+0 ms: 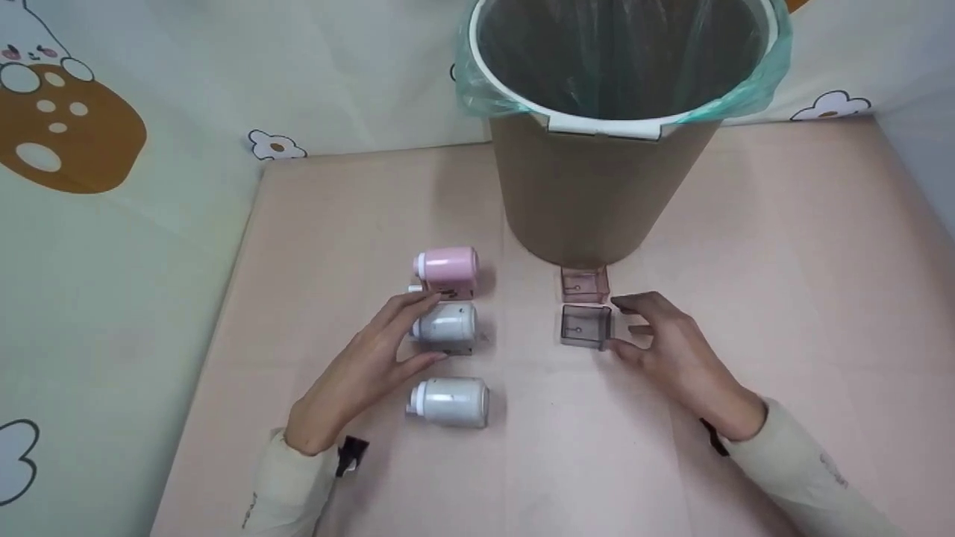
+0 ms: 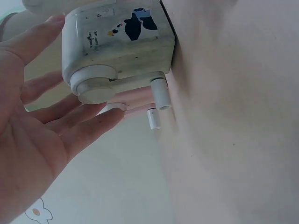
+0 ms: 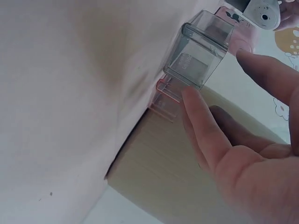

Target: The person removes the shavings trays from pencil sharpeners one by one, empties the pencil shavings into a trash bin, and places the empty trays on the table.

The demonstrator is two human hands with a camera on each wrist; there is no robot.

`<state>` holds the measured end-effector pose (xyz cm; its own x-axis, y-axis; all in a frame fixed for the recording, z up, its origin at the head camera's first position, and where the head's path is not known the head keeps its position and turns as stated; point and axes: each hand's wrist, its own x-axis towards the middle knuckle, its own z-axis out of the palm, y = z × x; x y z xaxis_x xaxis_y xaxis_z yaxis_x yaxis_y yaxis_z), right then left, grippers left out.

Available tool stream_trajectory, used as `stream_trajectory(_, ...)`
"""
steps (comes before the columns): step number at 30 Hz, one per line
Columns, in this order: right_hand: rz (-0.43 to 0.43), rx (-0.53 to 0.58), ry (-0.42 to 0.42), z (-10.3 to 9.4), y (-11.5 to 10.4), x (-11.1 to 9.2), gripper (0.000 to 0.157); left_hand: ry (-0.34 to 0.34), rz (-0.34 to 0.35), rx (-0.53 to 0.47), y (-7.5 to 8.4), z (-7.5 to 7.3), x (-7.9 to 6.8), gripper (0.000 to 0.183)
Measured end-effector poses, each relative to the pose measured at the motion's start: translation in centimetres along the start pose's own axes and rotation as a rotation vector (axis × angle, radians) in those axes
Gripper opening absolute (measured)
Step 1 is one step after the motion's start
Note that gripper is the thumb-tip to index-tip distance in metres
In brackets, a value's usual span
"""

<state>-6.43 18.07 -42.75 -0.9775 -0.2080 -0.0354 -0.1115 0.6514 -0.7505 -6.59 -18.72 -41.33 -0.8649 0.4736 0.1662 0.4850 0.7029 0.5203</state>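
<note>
My left hand (image 1: 365, 365) reaches around the middle grey-white bottle-shaped item (image 1: 451, 322), fingers on its far side and thumb on its near side. In the left wrist view this item (image 2: 140, 42) has a dark printed figure, a round cap and a small white tube; the fingers are extended and loosely spread beside it. A pink item (image 1: 451, 264) of the same shape lies beyond, and another grey-white one (image 1: 453, 403) nearer. My right hand (image 1: 683, 350) has fingers and thumb beside a clear grey box (image 1: 586, 326); in the right wrist view, a fingertip meets its corner, the thumb apart.
A clear pink box (image 1: 584, 285) lies just beyond the grey one, close to the base of a tall brown bin (image 1: 597, 186) with a white rim and green bag (image 1: 772, 67). Patterned sheets (image 1: 358, 82) stand behind and left of the pale pink table (image 1: 358, 231).
</note>
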Motion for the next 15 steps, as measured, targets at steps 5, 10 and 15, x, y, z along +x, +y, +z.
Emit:
stream_trajectory(5,-0.020,-0.004,0.016,0.0,-0.2,-0.2,0.049,0.046,0.055,0.009,0.3,-0.2,-0.3,0.066)
stream_trajectory(10,-0.028,-0.006,0.020,0.1,-0.3,-0.3,0.047,0.090,0.114,0.039,0.8,-0.2,-0.7,0.065)
stream_trajectory(15,-0.058,-0.014,0.045,0.4,-0.5,-0.5,0.046,0.154,0.180,0.052,1.2,0.0,-1.1,0.064)
